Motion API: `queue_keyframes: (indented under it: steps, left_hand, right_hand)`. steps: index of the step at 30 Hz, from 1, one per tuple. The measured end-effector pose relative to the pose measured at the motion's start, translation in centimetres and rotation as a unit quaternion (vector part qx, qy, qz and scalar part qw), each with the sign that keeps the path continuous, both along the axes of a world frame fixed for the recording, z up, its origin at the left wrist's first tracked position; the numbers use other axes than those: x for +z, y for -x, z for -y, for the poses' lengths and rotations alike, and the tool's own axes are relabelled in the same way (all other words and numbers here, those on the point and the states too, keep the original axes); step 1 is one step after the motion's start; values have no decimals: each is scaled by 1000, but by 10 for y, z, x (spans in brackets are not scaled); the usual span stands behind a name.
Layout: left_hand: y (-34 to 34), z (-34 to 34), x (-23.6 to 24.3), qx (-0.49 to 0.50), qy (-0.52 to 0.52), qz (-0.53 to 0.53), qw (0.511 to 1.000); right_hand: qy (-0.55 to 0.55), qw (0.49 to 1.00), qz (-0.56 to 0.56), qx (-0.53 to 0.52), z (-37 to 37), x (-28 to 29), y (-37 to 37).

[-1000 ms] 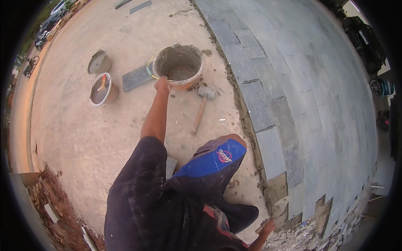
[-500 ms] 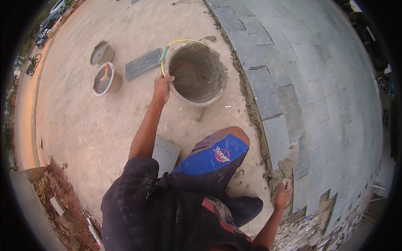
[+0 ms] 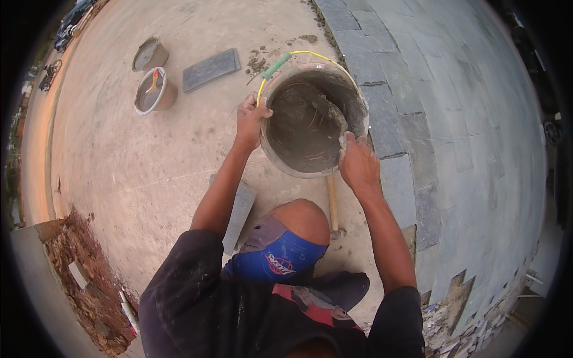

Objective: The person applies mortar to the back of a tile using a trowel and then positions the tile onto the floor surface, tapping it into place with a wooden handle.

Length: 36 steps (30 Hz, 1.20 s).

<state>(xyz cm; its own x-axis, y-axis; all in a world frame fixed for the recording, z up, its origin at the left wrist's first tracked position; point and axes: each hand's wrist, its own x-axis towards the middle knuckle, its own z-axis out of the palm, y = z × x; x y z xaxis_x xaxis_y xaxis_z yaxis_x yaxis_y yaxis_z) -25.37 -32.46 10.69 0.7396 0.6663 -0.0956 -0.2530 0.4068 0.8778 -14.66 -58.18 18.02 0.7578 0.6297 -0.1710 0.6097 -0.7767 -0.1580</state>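
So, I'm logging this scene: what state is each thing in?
Large bucket: open, grey mortar inside
Yellow handle: looped beyond the far rim
Left hand: gripping the bucket's rim
Right hand: closed on the trowel
Trowel: mortar-smeared, reaching into the bucket
Small white-rimmed bucket: open, brush inside
Farther bucket: open, grey material inside
Wooden shaft: on the ground, one end hidden
Dark slab: flat on the ground
Paving slabs: laid close together

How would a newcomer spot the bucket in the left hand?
Find the grey stone paving; pale concrete lies left of it. The left hand grips the bucket there. It's larger than both small buckets, with a yellow handle and green grip.
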Motion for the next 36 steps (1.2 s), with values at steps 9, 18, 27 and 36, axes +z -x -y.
queue_keyframes:
  steps: [9, 18, 27, 36]
  left_hand:
    - [0, 2, -20, -49, -106, -31, 993]
    - [2, 8, -5, -20, -229, -34, 973]
    - [8, 1, -6, -57, -193, -42, 979]
    - [11, -59, -45, 69, -82, 7, 994]
  right_hand:
    - [18, 974, 57, 219, -22, -93, 40]
    - [14, 992, 21, 123, -36, -65, 14]
    - [-216, 944, -203, 147, -33, -125, 7]
    - [-297, 771, -554, -104, -47, -91, 14]
